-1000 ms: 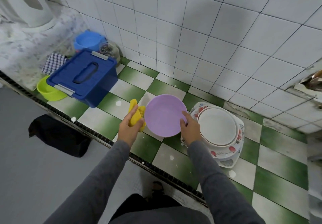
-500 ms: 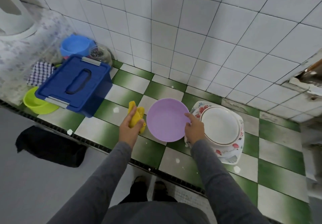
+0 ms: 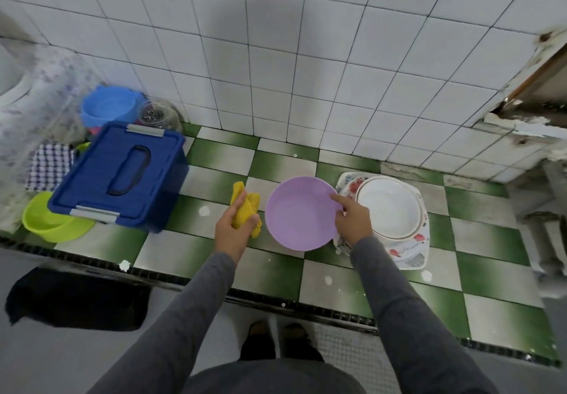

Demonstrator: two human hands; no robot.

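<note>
A lilac plastic bowl (image 3: 299, 212) is held tilted toward me above the green-and-white tiled counter (image 3: 214, 183). My right hand (image 3: 351, 222) grips its right rim, with the thumb lying over the inside edge. My left hand (image 3: 231, 229) holds a crumpled yellow cloth (image 3: 244, 206) just left of the bowl, apart from it. To the right of the bowl, a white bowl (image 3: 388, 206) sits in a stack on a flowered plate (image 3: 411, 240).
A blue lidded box (image 3: 122, 176) stands at the left, with a lime green bowl (image 3: 49, 225), a checked cloth (image 3: 50, 165), a light blue bowl (image 3: 109, 108) and a glass jar (image 3: 156, 116) around it. A white tiled wall rises behind. A black mat (image 3: 76, 298) lies on the floor.
The view has tilted downward and shifted, so the counter appears lower. Both hands keep their hold; the bowl and cloth stay roughly in place relative to each other.
</note>
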